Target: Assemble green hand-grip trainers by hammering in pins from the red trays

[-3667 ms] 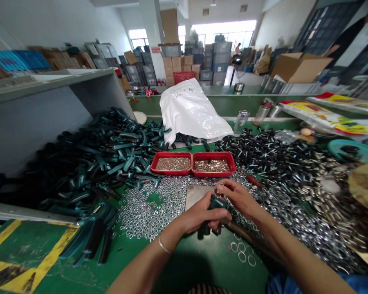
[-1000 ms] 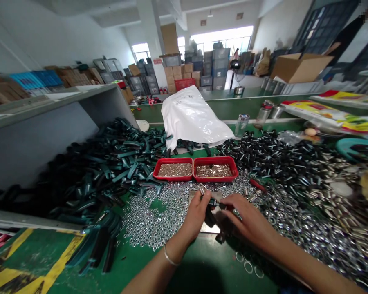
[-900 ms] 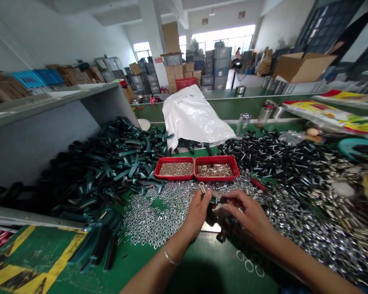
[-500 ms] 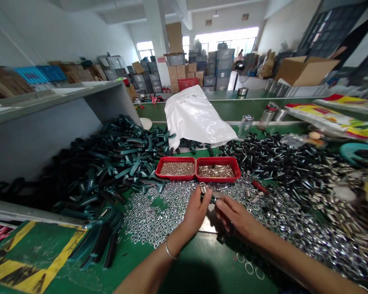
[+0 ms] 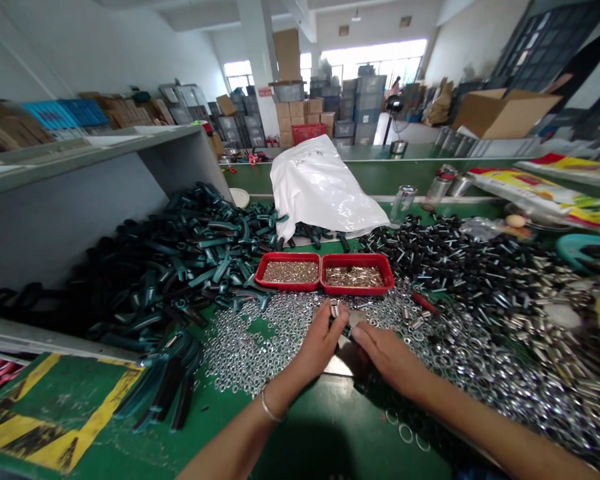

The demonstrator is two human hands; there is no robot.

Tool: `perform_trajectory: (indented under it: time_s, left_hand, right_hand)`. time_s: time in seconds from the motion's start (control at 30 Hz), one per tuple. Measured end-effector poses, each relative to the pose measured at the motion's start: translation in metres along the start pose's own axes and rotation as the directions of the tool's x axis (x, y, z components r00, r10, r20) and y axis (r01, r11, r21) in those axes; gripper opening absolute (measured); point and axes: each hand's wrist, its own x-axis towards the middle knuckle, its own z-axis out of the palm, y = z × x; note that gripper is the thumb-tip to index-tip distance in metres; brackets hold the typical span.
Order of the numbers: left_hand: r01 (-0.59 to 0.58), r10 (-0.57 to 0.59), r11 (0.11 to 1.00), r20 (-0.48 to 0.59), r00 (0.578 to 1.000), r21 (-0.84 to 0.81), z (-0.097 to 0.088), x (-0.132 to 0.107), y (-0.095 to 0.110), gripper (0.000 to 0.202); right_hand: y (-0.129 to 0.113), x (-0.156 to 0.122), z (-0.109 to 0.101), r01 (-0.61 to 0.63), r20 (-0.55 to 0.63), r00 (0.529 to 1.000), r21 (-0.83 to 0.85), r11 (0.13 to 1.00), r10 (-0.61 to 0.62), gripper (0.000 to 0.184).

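My left hand (image 5: pixel 325 337) is closed around a small dark piece (image 5: pixel 347 331) with a silver, ribbed metal part (image 5: pixel 335 310) that looks like a spring at its top. Against the other end of the same dark piece, the fingers of my right hand (image 5: pixel 383 350) are pressed together. Both hands hide most of it, so its full shape cannot be made out. Beneath them lies a flat metal plate (image 5: pixel 341 365). Small shiny nuts (image 5: pixel 250 357) spread to the left of my hands, and metal rings (image 5: pixel 453 363) lie to the right.
Two red trays (image 5: pixel 325 283) of small metal pins stand just beyond my hands. Teal-and-black handles (image 5: pixel 205 250) pile up at left, some lying nearer (image 5: pixel 167 390). Black parts with metal rods (image 5: pixel 440 257) and metal sleeves (image 5: pixel 555 340) cover the right. A white bag (image 5: pixel 325 183) stands behind.
The view has shifted slightly. Both hands stay together over the plate, gripping the same dark piece, with only a small change in the right hand's fingers.
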Motion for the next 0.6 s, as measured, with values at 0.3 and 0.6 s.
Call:
perform_trajectory:
  time_s: [0.3,0.6]
  left_hand:
    - [-0.065,0.069,0.991,-0.028,0.997,0.121,0.0,-0.002,0.0,0.023]
    - [-0.08,0.088,0.981,-0.039,0.995,0.177,0.001,-0.009,-0.003,0.02]
  right_hand:
    - [0.006,-0.004,0.0,-0.192,0.119,0.98,0.362,0.912,0.159,0.043]
    - [-0.006,-0.006,0.003,-0.217,0.053,0.975,0.409,0.887,0.214,0.041]
